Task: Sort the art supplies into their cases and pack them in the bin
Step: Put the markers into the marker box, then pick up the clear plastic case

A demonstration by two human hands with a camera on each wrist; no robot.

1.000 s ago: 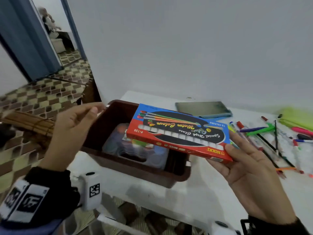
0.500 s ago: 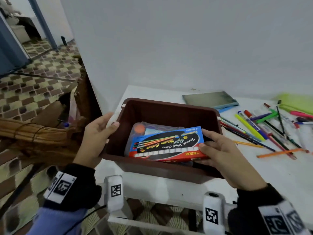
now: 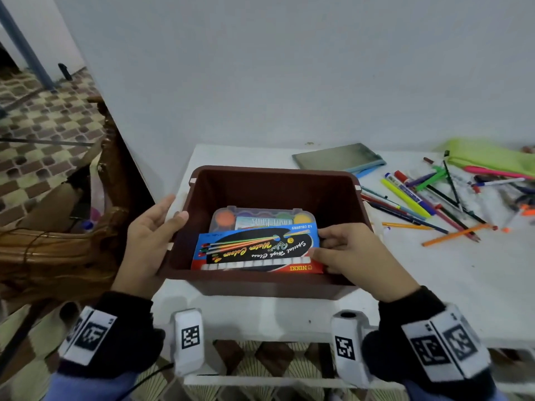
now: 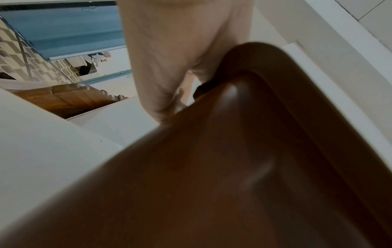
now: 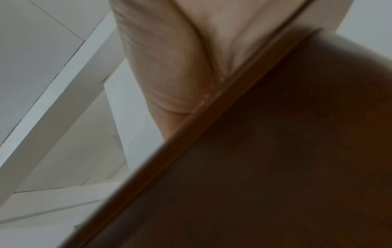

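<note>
1. White surface (image 3: pixel 434 270): bin (image 3: pixel 275 173) near left, pens (image 3: pixel 419 204) right.
2. Watercolour box (image 3: pixel 254 250), aloft a second ago, now lies in bin.
3. Left hand (image 3: pixel 147 241) grips rim; right hand (image 3: pixel 356 256) pinches box; pens unsorted.

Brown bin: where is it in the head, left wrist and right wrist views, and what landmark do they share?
Head: bin centre, on the table, left hand gripping its left wall, right hand holding a paint box inside.
Left wrist: bin filling the lower right below the left hand.
Right wrist: bin in the lower right half, below the right hand.
Shared landmark: the bin's rim.
</note>
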